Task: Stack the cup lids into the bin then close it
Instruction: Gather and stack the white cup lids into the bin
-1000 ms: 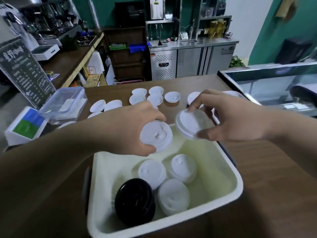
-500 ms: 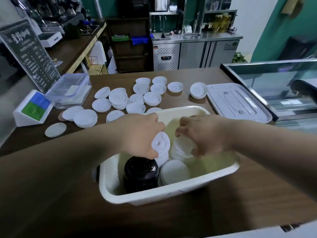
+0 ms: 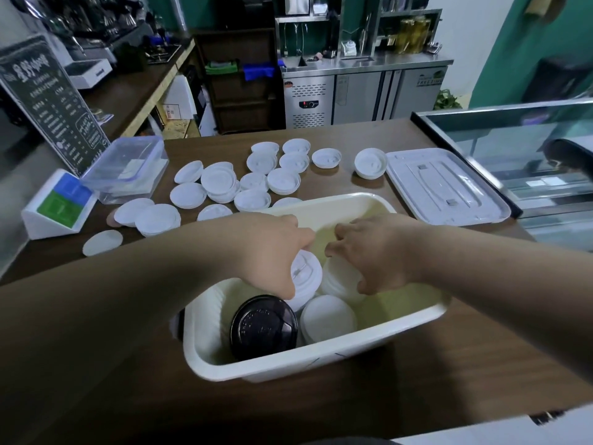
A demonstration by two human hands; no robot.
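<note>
While both of my hands are down inside the cream bin (image 3: 288, 364), which sits at the near middle of the brown worktop (image 3: 481, 364), my left hand (image 3: 266, 248) curls its fingers and thumb round a slotted white lid (image 3: 306, 273) and holds it tilted just above the lids below it. My right hand (image 3: 375, 252) is just beside it on the right, fingers bent down over the rim of a second white lid (image 3: 337, 277) with the thumb on its near edge, so it grips that lid. I cannot tell whether the lid already rests on the pile beneath. On the near side of these, a black lid (image 3: 263, 326) lies in the bin's near left part, and a white stack (image 3: 327, 317) stands just beside it on the right. Beyond the bin, loose white lids (image 3: 256, 175) spread over the far left of the worktop, some singly and some in small piles. At the far right of the worktop lies the bin's flat cover (image 3: 446, 187), near the bin's far right corner and not on it. Along the left edge I see a clear plastic box (image 3: 128, 168), a white card stand (image 3: 57, 203) and a dark menu board (image 3: 54, 104).
</note>
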